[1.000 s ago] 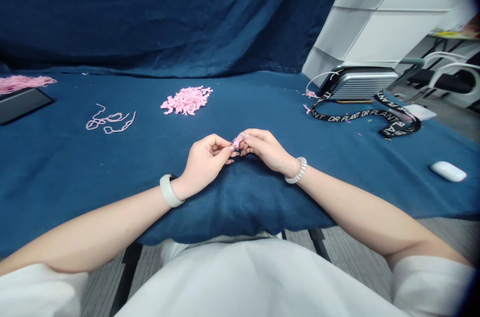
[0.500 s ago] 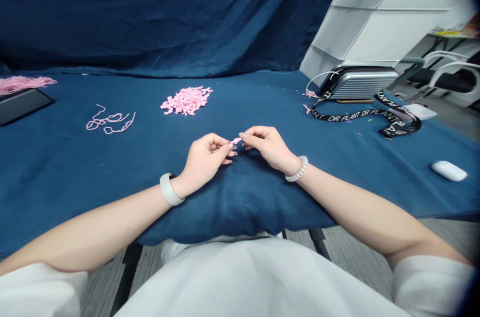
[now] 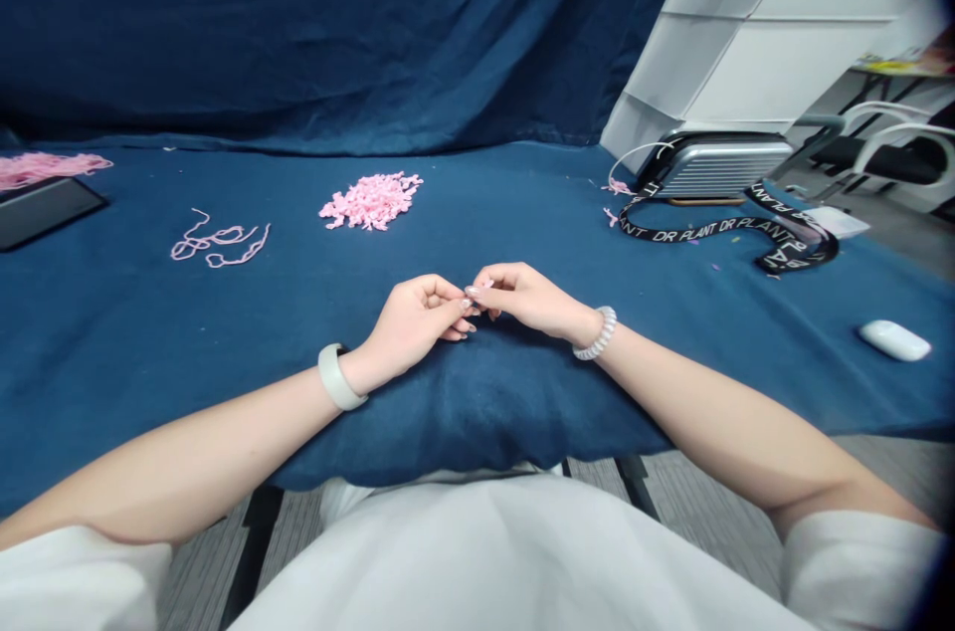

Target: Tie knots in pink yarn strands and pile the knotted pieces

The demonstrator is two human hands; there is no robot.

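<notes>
Over the near part of the blue cloth, my left hand [image 3: 422,320] and my right hand [image 3: 526,301] meet with thumbs and forefingers pinched. Between them is a small pink piece of yarn [image 3: 488,283], mostly covered by the fingers; a bit of it shows at my right forefinger. Beyond the hands lies a heap of small pink knotted yarn pieces [image 3: 371,202]. To the left, some loose pink strands [image 3: 220,241] curl on the cloth.
A dark flat tablet-like object [image 3: 49,210] and a pink yarn bundle [image 3: 52,168] are at the far left. On the right stand a ribbed silver case [image 3: 727,165], a black lettered strap [image 3: 705,233] and a white rounded case [image 3: 893,339]. Blue fabric [image 3: 335,34] hangs behind.
Both hands have shifted slightly nearer to me and their fingertips have come together. The pink piece, visible between them before, is now mostly covered.
</notes>
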